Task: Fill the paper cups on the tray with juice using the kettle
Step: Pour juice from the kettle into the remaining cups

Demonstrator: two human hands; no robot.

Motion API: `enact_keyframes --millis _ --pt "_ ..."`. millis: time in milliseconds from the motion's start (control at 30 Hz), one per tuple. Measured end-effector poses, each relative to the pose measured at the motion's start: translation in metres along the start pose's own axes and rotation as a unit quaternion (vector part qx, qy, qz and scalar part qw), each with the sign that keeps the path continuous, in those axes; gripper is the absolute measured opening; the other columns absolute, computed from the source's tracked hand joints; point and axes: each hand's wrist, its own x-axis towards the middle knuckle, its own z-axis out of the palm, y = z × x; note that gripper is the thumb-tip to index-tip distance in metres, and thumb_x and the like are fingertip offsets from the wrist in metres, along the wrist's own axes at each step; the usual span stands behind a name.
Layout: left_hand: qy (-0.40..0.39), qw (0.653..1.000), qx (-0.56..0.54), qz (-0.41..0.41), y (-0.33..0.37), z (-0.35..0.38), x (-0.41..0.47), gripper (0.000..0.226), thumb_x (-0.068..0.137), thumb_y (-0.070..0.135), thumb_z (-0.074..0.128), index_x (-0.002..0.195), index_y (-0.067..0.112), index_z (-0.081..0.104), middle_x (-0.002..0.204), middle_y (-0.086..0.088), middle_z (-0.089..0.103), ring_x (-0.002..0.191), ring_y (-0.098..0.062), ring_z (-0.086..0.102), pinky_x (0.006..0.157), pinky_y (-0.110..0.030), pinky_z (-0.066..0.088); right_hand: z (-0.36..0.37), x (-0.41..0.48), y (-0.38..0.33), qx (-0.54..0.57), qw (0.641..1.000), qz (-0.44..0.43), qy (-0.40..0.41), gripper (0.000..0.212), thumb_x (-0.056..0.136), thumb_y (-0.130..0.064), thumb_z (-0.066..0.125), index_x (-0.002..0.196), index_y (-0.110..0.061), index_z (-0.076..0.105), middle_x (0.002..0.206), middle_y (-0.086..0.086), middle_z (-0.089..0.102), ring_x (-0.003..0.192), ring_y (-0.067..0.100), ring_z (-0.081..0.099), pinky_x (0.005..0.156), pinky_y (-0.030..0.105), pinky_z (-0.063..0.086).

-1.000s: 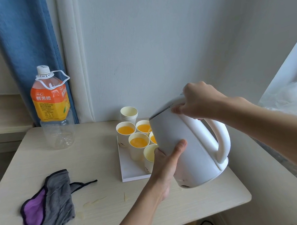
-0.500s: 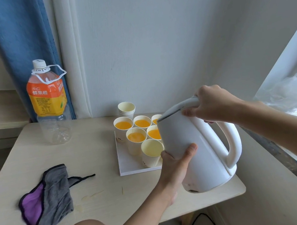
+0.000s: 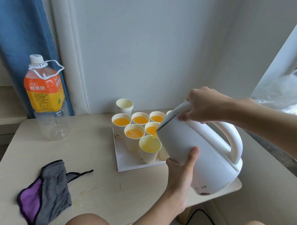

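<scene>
juice (image 3: 154, 135) runs in a thin orange stream from the spout of the white kettle (image 3: 203, 152) into the front cup (image 3: 150, 148), which stands near the front edge of the white tray (image 3: 125, 162) and is partly filled. the kettle is tilted to the left and held off the table (image 3: 98, 197), over the tray's right side. the right hand (image 3: 206, 105) is clamped round the top of the handle beside the lid, fingers curled under it. the left hand (image 3: 181, 167) cups the kettle's lower body, thumb pressed flat on the near wall, the other fingers passing round the far side out of sight.

behind the front cup stand five filled cups (image 3: 135, 135), three in the back row and two in the middle, all holding orange juice. a stack of empty cups (image 3: 125, 107) stands on the table just behind the tray. at the table's far left corner, beside the blue curtain (image 3: 18, 45), stands a capped juice bottle (image 3: 47, 96) with an orange label, its lower part clear. a grey and purple cloth (image 3: 44, 193) lies on the table's left side, well apart from the tray.
</scene>
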Motion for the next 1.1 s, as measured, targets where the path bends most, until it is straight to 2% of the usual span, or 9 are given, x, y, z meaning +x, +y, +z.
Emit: enact_keyframes --millis 100,300,467,567,800,967,1100 --pt "-0.003 1.000 -0.004 0.000 -0.001 0.000 0.000 0.113 0.043 0.082 0.086 0.130 0.019 0.052 0.120 0.003 0.075 0.115 -0.016 0.069 0.108 -0.048 0.051 0.000 -0.001 0.000 -0.001 1.000 0.001 -0.001 0.034 0.085 -0.045 0.072 0.081 -0.012 0.063 0.060 0.007 0.066 0.060 0.022 0.065 0.057 0.028 0.049" --pt "-0.004 1.000 -0.003 0.005 -0.002 0.002 0.000 0.120 0.037 0.086 0.085 0.130 0.018 0.052 0.120 0.001 0.074 0.115 -0.016 0.069 0.107 -0.046 0.053 -0.002 -0.003 -0.001 -0.003 1.000 0.002 -0.006 0.035 0.086 -0.045 0.072 0.082 -0.011 0.063 0.059 0.007 0.067 0.061 0.023 0.067 0.061 0.030 0.053" --pt "-0.012 1.000 0.005 0.010 0.001 0.003 -0.001 0.111 0.046 0.081 0.084 0.131 0.018 0.049 0.121 0.002 0.073 0.114 -0.014 0.068 0.100 -0.038 0.054 -0.004 -0.006 0.000 0.003 1.000 0.009 -0.001 0.035 0.086 -0.045 0.072 0.083 -0.011 0.062 0.061 0.008 0.068 0.061 0.023 0.067 0.058 0.029 0.051" --pt "-0.011 1.000 0.021 0.010 0.002 0.003 -0.001 0.110 0.044 0.082 0.083 0.129 0.020 0.047 0.122 0.002 0.072 0.115 -0.014 0.067 0.105 -0.043 0.053 -0.007 -0.009 0.000 0.006 1.000 0.011 0.002 0.034 0.086 -0.044 0.071 0.082 -0.011 0.062 0.061 0.008 0.069 0.062 0.024 0.067 0.056 0.028 0.048" --pt "-0.034 0.999 0.027 0.022 0.006 0.001 -0.002 0.105 0.052 0.078 0.082 0.133 0.021 0.047 0.124 0.003 0.071 0.117 -0.015 0.067 0.104 -0.042 0.055 -0.011 -0.013 0.000 0.003 1.000 0.015 0.007 0.034 0.087 -0.044 0.070 0.082 -0.011 0.062 0.058 0.006 0.066 0.058 0.021 0.063 0.049 0.025 0.041" --pt "-0.041 0.998 0.034 0.024 0.006 0.001 -0.002 0.119 0.040 0.088 0.083 0.132 0.021 0.047 0.124 0.002 0.071 0.118 -0.015 0.066 0.108 -0.047 0.052 -0.012 -0.014 0.000 0.002 1.000 0.017 0.010 0.034 0.087 -0.043 0.070 0.080 -0.012 0.060 0.058 0.006 0.066 0.057 0.021 0.063 0.049 0.025 0.040" --pt "-0.052 0.998 0.035 0.029 0.006 0.001 -0.003 0.121 0.040 0.089 0.082 0.134 0.021 0.046 0.125 0.002 0.071 0.118 -0.015 0.066 0.106 -0.045 0.054 -0.012 -0.015 0.000 -0.003 1.000 0.017 0.011 0.035 0.087 -0.043 0.070 0.077 -0.011 0.061 0.056 0.006 0.065 0.057 0.021 0.063 0.049 0.025 0.041"
